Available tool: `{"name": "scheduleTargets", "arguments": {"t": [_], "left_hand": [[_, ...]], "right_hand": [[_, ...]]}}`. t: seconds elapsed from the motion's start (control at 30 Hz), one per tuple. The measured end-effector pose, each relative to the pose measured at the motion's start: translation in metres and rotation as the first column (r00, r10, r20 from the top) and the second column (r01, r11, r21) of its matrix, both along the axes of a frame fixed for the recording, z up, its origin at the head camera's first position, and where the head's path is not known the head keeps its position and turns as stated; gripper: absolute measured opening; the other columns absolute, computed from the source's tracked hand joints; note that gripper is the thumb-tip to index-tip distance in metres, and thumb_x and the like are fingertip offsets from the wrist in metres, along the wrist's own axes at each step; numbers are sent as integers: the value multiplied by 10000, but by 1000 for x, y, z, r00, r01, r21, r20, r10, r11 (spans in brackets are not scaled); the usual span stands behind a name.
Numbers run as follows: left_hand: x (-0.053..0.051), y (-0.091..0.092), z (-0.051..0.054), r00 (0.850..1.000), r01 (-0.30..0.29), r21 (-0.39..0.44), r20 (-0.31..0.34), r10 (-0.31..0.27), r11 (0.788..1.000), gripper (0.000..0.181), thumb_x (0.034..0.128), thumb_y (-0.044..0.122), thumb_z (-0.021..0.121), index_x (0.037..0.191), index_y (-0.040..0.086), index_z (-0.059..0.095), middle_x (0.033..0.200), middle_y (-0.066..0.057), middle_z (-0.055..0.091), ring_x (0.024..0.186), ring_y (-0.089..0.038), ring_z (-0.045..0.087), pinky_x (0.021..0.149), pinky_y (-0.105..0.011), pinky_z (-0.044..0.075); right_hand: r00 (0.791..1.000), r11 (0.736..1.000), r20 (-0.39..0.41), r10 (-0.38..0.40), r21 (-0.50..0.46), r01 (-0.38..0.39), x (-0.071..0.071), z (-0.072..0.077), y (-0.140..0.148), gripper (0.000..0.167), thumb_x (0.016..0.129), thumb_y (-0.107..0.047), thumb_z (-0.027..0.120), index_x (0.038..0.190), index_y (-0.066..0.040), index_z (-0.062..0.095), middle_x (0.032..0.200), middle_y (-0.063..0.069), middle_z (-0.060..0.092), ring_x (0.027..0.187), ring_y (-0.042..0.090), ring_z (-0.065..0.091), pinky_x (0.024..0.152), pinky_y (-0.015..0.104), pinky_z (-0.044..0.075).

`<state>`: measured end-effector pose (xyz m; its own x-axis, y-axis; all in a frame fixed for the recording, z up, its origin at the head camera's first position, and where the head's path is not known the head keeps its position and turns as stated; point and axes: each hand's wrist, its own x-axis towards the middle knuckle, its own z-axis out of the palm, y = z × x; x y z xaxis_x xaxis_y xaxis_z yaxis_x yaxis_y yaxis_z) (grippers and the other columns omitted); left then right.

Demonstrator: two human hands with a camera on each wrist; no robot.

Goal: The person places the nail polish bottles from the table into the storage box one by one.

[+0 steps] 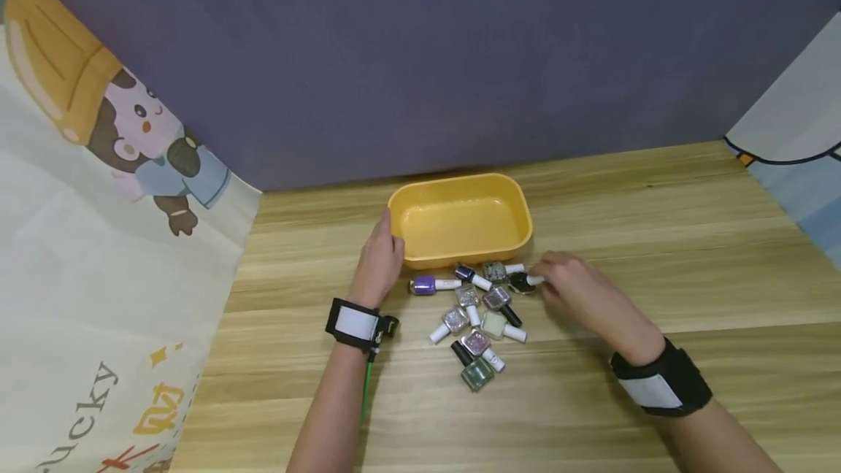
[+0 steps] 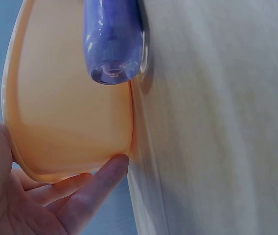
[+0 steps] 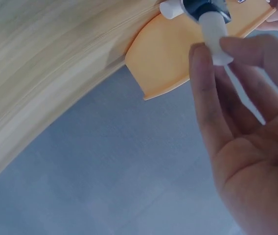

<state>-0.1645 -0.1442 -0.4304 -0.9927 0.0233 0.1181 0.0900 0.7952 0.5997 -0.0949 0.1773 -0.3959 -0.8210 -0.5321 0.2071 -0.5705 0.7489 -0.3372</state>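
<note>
My left hand point(image 1: 379, 261) holds the left end of the yellow plastic bin point(image 1: 460, 258); in the left wrist view its straight-looking fingers point(image 2: 97, 188) lie against the outer wall. With thumb and fingertips, my right hand point(image 1: 578, 287) pinches the white cap of a black nail polish bottle point(image 1: 521, 283), also seen by its cap point(image 3: 215, 39) in the right wrist view. Several nail polish bottles lie in front of the bin, among them a purple one point(image 1: 423, 285), a pale green one point(image 1: 494, 325), a pink glitter one point(image 1: 476, 342) and a dark green one point(image 1: 477, 374).
Everything lies on a wood-grain table point(image 1: 657, 254). A dark grey-blue panel point(image 1: 460, 64) stands behind the bin. Cartoon-printed sheets hang on both sides, the left sheet point(image 1: 98, 261) reaching the table's edge. Each wrist wears a black strap.
</note>
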Motion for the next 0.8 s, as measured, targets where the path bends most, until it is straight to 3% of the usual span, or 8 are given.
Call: {"name": "scheduleTargets", "arguments": {"t": [0.2,0.43,0.8], "left_hand": [[-1,0,0,1000,0,-1,6,0,1000,622,1015,128,436,1575,10,192,1551,-203,378,1274,-300,516,1112,-442,394],[-1,-1,-1,1000,-1,1,9,1,1000,622,1020,133,433,1580,24,186,1570,-187,352,1352,-287,460,1138,-427,361],[-1,-1,-2,1000,-3,0,10,3,1000,613,1030,155,417,1581,30,179,1581,-176,336,1386,-288,429,1145,-417,350]], "right_hand": [[999,999,-15,-43,-24,43,-1,2,-1,192,776,109,656,928,21,734,915,120,688,799,223,663,666,367,563],[999,999,-18,-27,-20,26,-4,1,1,206,764,129,675,927,18,733,917,115,688,793,224,664,651,355,562],[999,999,-8,-38,-22,38,3,15,0,125,792,73,736,900,10,737,904,123,696,737,195,656,602,340,543]]}}
